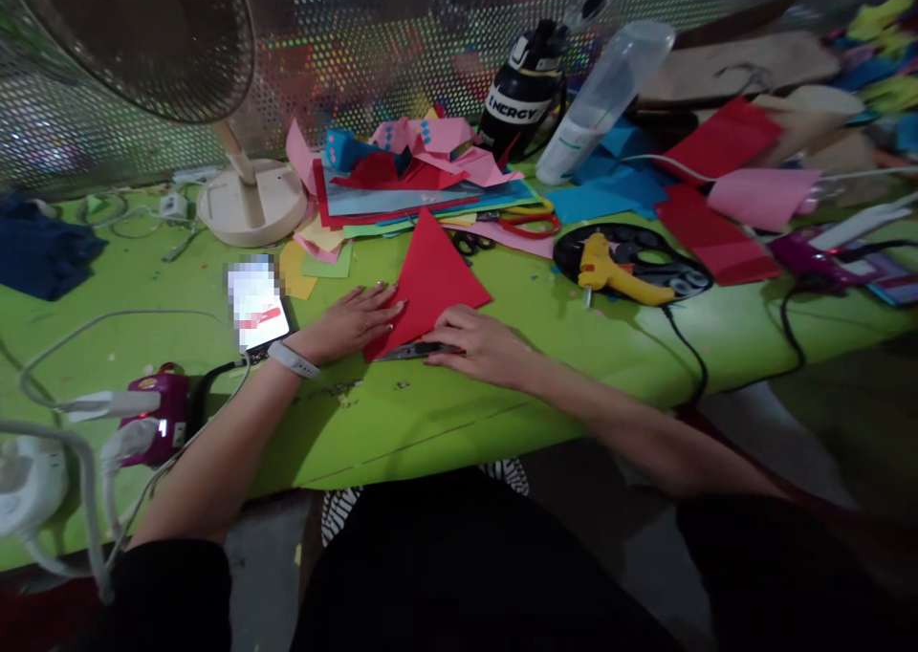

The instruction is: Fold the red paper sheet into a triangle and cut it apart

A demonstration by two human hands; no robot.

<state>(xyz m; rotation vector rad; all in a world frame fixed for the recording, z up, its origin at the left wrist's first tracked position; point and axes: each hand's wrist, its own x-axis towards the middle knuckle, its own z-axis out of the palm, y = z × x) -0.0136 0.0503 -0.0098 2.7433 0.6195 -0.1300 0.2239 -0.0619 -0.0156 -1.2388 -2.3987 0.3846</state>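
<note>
A sheet of red paper (435,274), folded into a triangle, lies on the green table in front of me. My left hand (357,319) rests flat on its left side, fingers stretched out and apart. My right hand (480,343) is closed at the lower edge of the paper, fingers bent and thumb tucked in. Just under that edge is a pointed metal tool (410,351) with orange and black handles, probably scissors, partly covered by my right fingers. Whether those fingers also grip the tool I cannot tell.
Behind the red paper lie stacked coloured sheets (430,193) and red-handled scissors (531,224). A yellow glue gun (609,274) rests on a black tray. Left are a phone (258,303), a fan (251,203) and a purple power strip (162,423) with cables. A black bottle (520,102) stands behind.
</note>
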